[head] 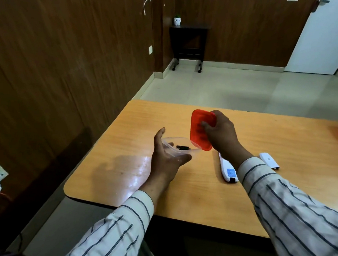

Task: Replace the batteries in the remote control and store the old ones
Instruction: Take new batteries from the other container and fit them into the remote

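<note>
Left hand (pixel 166 157) cups a clear plastic container (pixel 178 147) on the orange bench (pixel 290 157), its grip loosely curled around the near wall, thumb raised. Right hand (pixel 220 135) grips a red lid (pixel 200 130) tilted on edge just above the container's right rim. A dark battery (pixel 183 147) lies inside the container; whether there is a second cannot be told. The white remote control (pixel 228 170) lies face down near the right forearm, its back cover (pixel 269 160) apart to the right. Likely risks: the lid seats askew because it comes in steeply tilted; pressing it home could tip the light container out of the loose hold and spill its contents; the right sleeve could sweep the remote.
</note>
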